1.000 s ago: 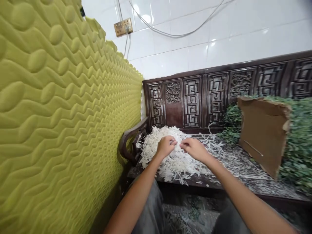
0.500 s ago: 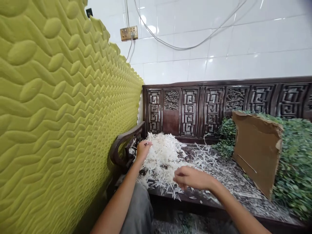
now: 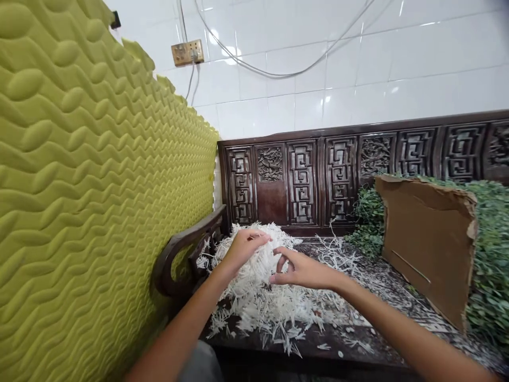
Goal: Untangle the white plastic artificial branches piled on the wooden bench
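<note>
A loose heap of white plastic-looking sprigs (image 3: 274,310) lies on the seat of a dark carved wooden bench (image 3: 334,345). My left hand (image 3: 247,248) is over the back part of the heap, its thumb and fingertips pinched together. Whatever it holds is too small to make out against the white. To its right, my right hand (image 3: 304,269) hovers over the heap with thumb and forefinger apart and curved. Nothing shows between those fingers. The fingertips of both hands point towards each other, a short way apart.
A yellow-green embossed foam mat (image 3: 99,185) stands upright along the left, beside the bench armrest (image 3: 170,265). At right, a torn cardboard piece (image 3: 429,244) leans against green artificial foliage (image 3: 491,265). Thin white stems (image 3: 336,252) lie behind my right hand. A socket (image 3: 187,53) is on the tiled wall.
My left hand has shifted right over the heap. My right hand has risen towards it, its fingers now spread apart. The view has turned slightly.
</note>
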`<control>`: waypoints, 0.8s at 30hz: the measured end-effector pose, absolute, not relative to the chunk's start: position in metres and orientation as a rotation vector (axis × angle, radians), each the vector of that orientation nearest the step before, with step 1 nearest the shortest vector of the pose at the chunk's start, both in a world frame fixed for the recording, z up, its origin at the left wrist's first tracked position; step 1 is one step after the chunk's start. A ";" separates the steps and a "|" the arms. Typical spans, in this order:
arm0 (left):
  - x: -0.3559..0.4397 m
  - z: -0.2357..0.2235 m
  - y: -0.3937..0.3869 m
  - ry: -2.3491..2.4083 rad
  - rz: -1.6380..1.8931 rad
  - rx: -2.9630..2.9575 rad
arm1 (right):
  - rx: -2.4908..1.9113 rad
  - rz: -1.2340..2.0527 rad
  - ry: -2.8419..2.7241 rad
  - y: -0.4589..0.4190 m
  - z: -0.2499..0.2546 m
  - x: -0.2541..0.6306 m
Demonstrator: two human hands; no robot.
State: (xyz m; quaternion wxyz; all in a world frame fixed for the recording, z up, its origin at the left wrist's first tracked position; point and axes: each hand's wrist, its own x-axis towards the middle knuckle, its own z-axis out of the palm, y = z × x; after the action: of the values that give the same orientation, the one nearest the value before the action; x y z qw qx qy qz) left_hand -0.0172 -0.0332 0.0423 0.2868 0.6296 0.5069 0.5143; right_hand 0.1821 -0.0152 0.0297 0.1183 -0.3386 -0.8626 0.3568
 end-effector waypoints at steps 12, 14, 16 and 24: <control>0.004 0.010 0.010 1.424 1.547 1.775 | -0.984 1.121 -1.894 0.019 -0.008 0.160; 0.002 0.000 0.014 1.447 1.533 1.764 | -0.962 1.060 -1.925 0.020 -0.011 0.162; -0.003 -0.007 0.019 1.467 1.508 1.756 | -0.926 1.058 -1.960 0.022 -0.010 0.164; -0.024 -0.014 0.020 1.625 1.346 1.946 | -0.964 1.314 -1.820 0.038 -0.019 0.171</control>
State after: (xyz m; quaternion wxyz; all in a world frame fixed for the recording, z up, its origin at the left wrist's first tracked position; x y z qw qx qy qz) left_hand -0.0238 0.0196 -0.0137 0.1354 0.6717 0.5609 0.4646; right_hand 0.1712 0.0378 -0.0193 0.3420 -0.3709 -0.7000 0.5054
